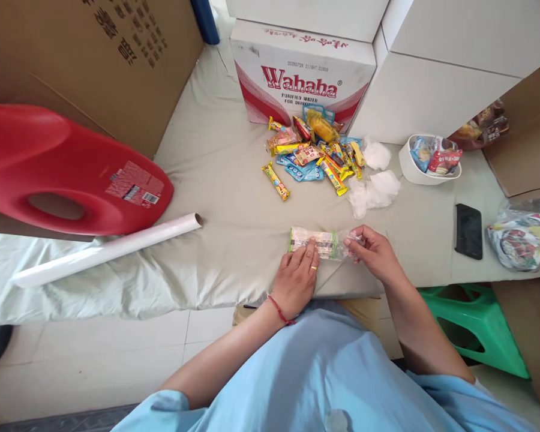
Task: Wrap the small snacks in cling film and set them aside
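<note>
A pale packet with green edges (297,239) lies flat near the front edge of the covered table, inside a clear plastic bag (341,247). My left hand (297,277) rests on the packet with its fingers stretched out. With thumb and fingers pinched, my right hand (372,251) grips the loose right end of the bag. Beyond them is a heap of wrapped snacks (308,155) in yellow, red and blue, and one yellow snack bar (276,181) lies apart from it on the left. Crumpled thin clear plastic bags (374,191) lie to the heap's right.
A white tub (429,177) of snacks, a black phone (468,231) and a filled plastic bag (519,237) are on the right. At left are a white roll (112,249) and a red jug (90,150). A Wahaha carton (306,69) stands behind; a green stool (481,327) is below.
</note>
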The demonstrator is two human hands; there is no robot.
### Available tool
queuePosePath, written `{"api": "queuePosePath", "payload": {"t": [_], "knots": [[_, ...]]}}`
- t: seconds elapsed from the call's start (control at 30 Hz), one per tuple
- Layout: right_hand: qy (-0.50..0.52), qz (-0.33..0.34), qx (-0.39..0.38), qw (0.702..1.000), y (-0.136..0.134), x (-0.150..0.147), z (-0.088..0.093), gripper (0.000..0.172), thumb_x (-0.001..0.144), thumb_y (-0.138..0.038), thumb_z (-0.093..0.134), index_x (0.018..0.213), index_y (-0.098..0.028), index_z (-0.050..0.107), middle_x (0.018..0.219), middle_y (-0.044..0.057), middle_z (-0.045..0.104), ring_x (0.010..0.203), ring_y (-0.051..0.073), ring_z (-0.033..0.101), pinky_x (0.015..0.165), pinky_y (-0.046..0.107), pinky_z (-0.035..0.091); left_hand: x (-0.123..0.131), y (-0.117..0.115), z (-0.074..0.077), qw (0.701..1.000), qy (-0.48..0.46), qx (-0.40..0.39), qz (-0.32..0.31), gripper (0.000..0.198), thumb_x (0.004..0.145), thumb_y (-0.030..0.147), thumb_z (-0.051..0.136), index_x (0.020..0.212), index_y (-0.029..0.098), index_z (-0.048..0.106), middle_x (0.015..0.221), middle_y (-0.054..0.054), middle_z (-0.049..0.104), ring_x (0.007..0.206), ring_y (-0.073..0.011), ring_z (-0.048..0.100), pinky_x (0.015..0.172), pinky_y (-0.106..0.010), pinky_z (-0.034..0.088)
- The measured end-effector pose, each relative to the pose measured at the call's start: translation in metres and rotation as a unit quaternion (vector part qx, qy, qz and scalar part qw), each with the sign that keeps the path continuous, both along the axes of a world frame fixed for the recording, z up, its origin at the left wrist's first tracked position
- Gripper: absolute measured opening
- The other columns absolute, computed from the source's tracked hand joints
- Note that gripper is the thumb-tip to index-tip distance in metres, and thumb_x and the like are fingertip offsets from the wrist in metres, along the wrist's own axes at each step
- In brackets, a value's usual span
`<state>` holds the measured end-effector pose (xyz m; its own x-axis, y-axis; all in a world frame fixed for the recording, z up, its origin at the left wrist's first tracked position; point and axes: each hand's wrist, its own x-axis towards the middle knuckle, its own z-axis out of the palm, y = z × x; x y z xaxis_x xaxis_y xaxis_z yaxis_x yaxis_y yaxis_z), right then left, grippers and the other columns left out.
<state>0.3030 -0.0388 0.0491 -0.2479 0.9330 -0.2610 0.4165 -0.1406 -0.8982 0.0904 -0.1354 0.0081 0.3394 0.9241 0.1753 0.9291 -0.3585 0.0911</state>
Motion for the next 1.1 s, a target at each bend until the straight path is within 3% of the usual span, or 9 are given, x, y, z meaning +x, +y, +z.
{"api": "queuePosePath", "payload": {"t": [0.1,0.2,0.33,0.43,0.53,0.67,0.73,0.9,1.1], "knots": [[-0.016,-0.010,0.017,1.000,0.007,-0.023,0.009,0.032,0.084,-0.054,0.070,0.086,-0.023,0.060,0.061,-0.004,0.056,0.051,0.015,0.053,0.046,0.026,0.042,0.000,0.001,0.004,1.000,0.011,-0.002,-0.011,0.050,0.102,0.016,0.038,0.149,0.007,0.053,0.165,-0.018,0.040,0.136,-0.0282,0.053,0.100,-0.040,0.045],[-0.129,0.054,0.099,0.985,0.014,-0.056,0.017,0.017,0.089,-0.038,0.065,0.084,-0.022,0.062,0.068,-0.001,0.063,0.061,0.016,0.059,0.058,0.026,0.044,0.000,0.002,0.008,1.000,0.015,-0.006,-0.019,0.049,0.102,0.015,0.039,0.149,0.006,0.052,0.163,-0.020,0.043,0.138,-0.0284,0.052,0.101,-0.041,0.045],[-0.327,0.184,0.145,0.916,0.014,-0.101,0.027,0.014,0.096,-0.027,0.057,0.092,-0.020,0.067,0.088,0.006,0.074,0.082,0.020,0.067,0.071,0.029,0.044,0.001,0.002,0.007,0.999,-0.005,-0.017,-0.029,0.042,0.101,0.013,0.043,0.138,0.009,0.062,0.144,-0.019,0.063,0.138,-0.0296,0.053,0.107,-0.045,0.045],[-0.393,0.227,0.161,0.876,0.011,-0.122,0.029,0.019,0.101,-0.026,0.051,0.100,-0.018,0.069,0.100,0.009,0.074,0.090,0.022,0.067,0.074,0.031,0.043,0.000,0.002,0.004,0.998,-0.046,-0.025,-0.031,0.036,0.099,0.012,0.047,0.128,0.007,0.067,0.131,-0.020,0.070,0.132,-0.0325,0.057,0.109,-0.050,0.045],[-0.407,0.244,0.190,0.859,0.006,-0.131,0.021,0.023,0.104,-0.024,0.049,0.104,-0.017,0.070,0.104,0.011,0.070,0.095,0.024,0.064,0.079,0.033,0.045,-0.008,-0.001,0.005,0.988,-0.139,-0.032,-0.059,0.033,0.095,0.014,0.051,0.122,0.005,0.069,0.125,-0.023,0.071,0.128,-0.0345,0.059,0.110,-0.054,0.046],[-0.402,0.238,0.266,0.844,-0.014,-0.135,0.004,0.023,0.105,-0.020,0.047,0.104,-0.016,0.070,0.108,0.013,0.066,0.105,0.028,0.057,0.092,0.038,0.045,-0.028,-0.017,0.007,0.949,-0.263,-0.037,-0.172,0.028,0.094,0.012,0.050,0.111,0.015,0.071,0.106,-0.012,0.076,0.112,-0.0264,0.066,0.113,-0.052,0.047],[-0.399,0.223,0.297,0.838,-0.030,-0.135,-0.005,0.022,0.104,-0.024,0.051,0.115,-0.014,0.067,0.116,0.015,0.065,0.108,0.029,0.054,0.093,0.041,0.046,-0.042,-0.027,0.007,0.934,-0.295,-0.030,-0.199,0.030,0.093,0.010,0.049,0.113,0.018,0.070,0.102,-0.009,0.077,0.106,-0.0234,0.069,0.110,-0.049,0.050],[-0.368,0.201,0.372,0.828,-0.058,-0.128,-0.023,0.059,0.099,-0.043,0.063,0.145,-0.009,0.052,0.142,0.021,0.055,0.128,0.034,0.044,0.104,0.049,0.043,-0.072,-0.047,0.009,0.929,-0.334,-0.029,-0.155,0.033,0.092,0.006,0.050,0.117,0.020,0.067,0.108,-0.008,0.078,0.106,-0.0206,0.071,0.104,-0.043,0.054],[-0.320,0.200,0.353,0.856,-0.049,-0.122,-0.018,0.037,0.100,-0.015,0.053,0.135,-0.016,0.065,0.128,0.015,0.065,0.113,0.030,0.052,0.099,0.047,0.050,-0.084,-0.048,0.019,0.929,-0.361,-0.009,-0.077,0.032,0.092,0.004,0.055,0.117,0.020,0.068,0.109,-0.009,0.077,0.111,-0.0213,0.071,0.095,-0.037,0.059]]}}
